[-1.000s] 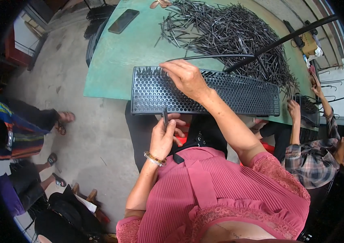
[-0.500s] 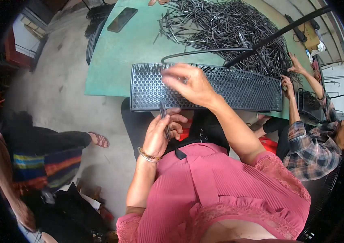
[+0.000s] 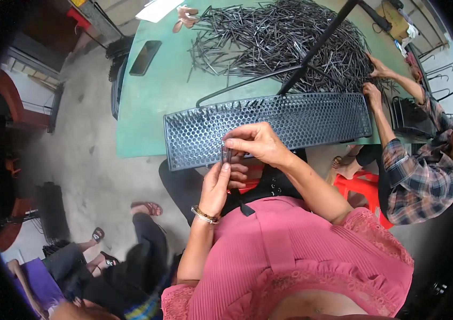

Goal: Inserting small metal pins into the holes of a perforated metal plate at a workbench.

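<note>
My left hand (image 3: 215, 186) is closed round a small bunch of thin dark rods (image 3: 226, 155), which stands upright between thumb and fingers. At the top of that bunch, the thumb and forefinger of my right hand (image 3: 262, 145) pinch the rod ends. Both hands are at the near edge of a long black perforated rack (image 3: 189, 141), full of round holes. Dark rods (image 3: 221, 109) stick up from holes along its far edge, mostly toward the left. Some of the rack's holes are hidden behind my right hand.
A large heap of loose dark rods (image 3: 290, 40) covers the far part of the green table (image 3: 146, 117). A black metal bar (image 3: 317, 48) slants up over the rack. A phone (image 3: 145, 57) lies at left. At right a co-worker's hands (image 3: 376, 80) touch the heap; a red stool (image 3: 357, 184) stands below.
My right hand has come down from above the rack to the bunch in my left hand. The view has shifted, and the people at the lower left appear in different places.
</note>
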The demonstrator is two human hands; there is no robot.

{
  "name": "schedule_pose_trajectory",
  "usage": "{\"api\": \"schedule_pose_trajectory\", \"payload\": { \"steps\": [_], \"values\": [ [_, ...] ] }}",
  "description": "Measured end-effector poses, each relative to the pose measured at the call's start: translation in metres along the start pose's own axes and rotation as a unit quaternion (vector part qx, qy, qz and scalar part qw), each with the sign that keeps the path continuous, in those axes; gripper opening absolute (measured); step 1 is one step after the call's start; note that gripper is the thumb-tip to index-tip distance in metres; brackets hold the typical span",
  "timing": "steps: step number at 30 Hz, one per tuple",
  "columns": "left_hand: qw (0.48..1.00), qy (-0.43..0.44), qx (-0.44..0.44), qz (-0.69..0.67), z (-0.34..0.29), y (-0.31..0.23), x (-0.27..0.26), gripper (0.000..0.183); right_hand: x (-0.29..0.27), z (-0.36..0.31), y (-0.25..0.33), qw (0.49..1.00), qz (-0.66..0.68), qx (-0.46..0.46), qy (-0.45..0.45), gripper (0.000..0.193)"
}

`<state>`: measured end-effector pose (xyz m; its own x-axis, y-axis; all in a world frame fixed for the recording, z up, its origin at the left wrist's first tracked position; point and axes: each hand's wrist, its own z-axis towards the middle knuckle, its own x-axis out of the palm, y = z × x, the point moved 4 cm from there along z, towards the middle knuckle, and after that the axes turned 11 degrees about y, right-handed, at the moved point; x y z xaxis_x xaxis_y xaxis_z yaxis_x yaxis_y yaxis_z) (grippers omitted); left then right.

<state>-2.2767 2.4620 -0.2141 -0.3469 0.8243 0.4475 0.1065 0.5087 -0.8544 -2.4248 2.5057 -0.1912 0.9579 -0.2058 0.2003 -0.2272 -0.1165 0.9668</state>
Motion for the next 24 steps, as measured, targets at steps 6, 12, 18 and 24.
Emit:
{"api": "schedule_pose_trajectory", "payload": {
  "steps": [6,12,18,24],
  "values": [
    [0.996,-0.067,0.002,-0.060,-0.003,-0.004,-0.003,0.037,-0.016,0.011,0.035,0.984,-0.062,-0.123,-0.115,0.019],
    [0.990,-0.050,-0.021,-0.130,-0.012,0.004,-0.001,0.035,-0.015,0.051,0.049,0.903,-0.292,-0.259,-0.182,0.017],
    [0.990,-0.057,-0.005,-0.130,-0.022,0.008,-0.008,0.035,-0.002,0.048,0.050,0.875,-0.317,-0.298,-0.214,0.017],
    [0.988,-0.070,-0.008,-0.140,-0.022,0.010,-0.014,0.034,-0.003,0.056,0.047,0.848,-0.351,-0.311,-0.247,0.014]
  ]
}}
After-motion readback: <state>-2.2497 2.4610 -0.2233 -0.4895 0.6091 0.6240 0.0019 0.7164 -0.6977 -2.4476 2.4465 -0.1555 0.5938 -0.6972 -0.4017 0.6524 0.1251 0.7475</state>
